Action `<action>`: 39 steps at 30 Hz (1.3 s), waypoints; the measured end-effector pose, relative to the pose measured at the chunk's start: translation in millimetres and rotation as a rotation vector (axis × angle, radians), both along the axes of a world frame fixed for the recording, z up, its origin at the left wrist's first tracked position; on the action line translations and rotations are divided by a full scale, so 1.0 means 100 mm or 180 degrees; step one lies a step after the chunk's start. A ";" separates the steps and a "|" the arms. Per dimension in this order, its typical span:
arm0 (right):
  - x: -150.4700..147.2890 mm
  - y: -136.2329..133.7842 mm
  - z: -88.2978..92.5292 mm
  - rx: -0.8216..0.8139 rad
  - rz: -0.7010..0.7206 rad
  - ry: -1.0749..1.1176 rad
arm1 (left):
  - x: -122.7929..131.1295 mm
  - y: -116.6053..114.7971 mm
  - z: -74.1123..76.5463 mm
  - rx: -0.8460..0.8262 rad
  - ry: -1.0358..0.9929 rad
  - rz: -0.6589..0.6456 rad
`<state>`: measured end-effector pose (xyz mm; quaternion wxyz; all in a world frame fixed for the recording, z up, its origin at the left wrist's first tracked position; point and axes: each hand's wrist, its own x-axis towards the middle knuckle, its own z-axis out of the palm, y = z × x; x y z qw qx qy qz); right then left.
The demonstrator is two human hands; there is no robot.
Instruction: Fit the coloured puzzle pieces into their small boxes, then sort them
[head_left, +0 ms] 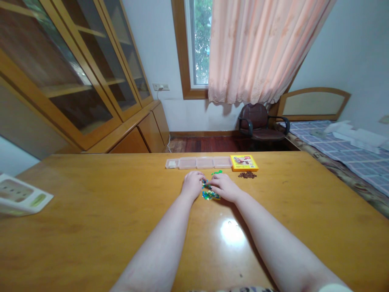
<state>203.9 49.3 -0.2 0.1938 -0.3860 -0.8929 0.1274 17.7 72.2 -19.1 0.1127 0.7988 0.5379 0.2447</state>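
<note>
Both my hands rest at a small pile of blue, green and white pieces [210, 195] on the wooden table. My left hand [193, 184] is at the pile's left side, fingers curled toward the pieces; what its fingertips hold, if anything, is too small to tell. From the right, my right hand [224, 187] reaches over the pieces with its fingers somewhat spread, the tips touching or just above them. A few bright green pieces [217, 172] lie just beyond my right hand. Brown pieces [247, 174] form a separate pile farther right.
Behind the hands lies a clear compartment tray [205, 163] with a small white item in its left end. A yellow box [244, 162] adjoins its right end. A white plastic holder [22, 195] stands at the table's left. Beyond the table [106, 211] is a chair [259, 123].
</note>
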 end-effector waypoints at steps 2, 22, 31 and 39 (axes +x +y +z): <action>-0.03 -0.02 0.01 -0.0033 0.0101 -0.0032 | 0.00 0.00 0.01 -0.0018 -0.0006 0.0002; 0.11 0.08 -0.10 0.0077 -0.0453 0.0236 | 0.00 -0.01 0.00 -0.0057 -0.0052 -0.0083; 0.12 0.08 -0.10 -0.0056 -0.0422 0.0464 | 0.01 -0.02 -0.01 -0.0140 0.0081 -0.0170; 0.11 0.09 -0.12 -0.0003 -0.0504 0.0480 | 0.02 -0.03 0.01 -0.0160 0.0061 -0.0188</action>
